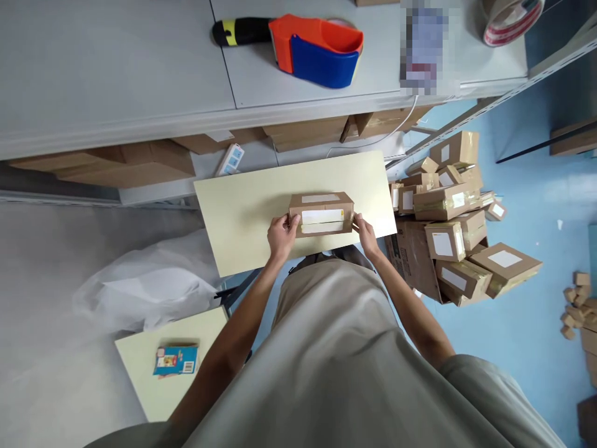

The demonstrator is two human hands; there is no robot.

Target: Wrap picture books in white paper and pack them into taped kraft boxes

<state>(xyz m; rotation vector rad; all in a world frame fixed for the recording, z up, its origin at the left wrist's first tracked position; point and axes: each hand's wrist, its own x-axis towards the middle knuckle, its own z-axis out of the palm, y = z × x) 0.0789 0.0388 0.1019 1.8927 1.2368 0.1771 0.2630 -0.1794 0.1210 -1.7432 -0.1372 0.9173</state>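
A brown cardboard box [321, 211] with white labels on its top and near side rests on the pale yellow table [247, 218] in front of me. My left hand [282, 236] grips its left end, thumb on the near side. At the right end, my right hand [365, 232] holds the lower corner between thumb and fingers. The undersides of the fingers are partly hidden by the box.
Beyond the table stands a grey shelf [140, 68] bearing an orange and blue tape dispenser [321, 53] and a tape roll [510, 22]. Labelled boxes [443, 199] pile up on the right. Plastic sheeting [153, 286] and a blue packet [176, 359] lie left.
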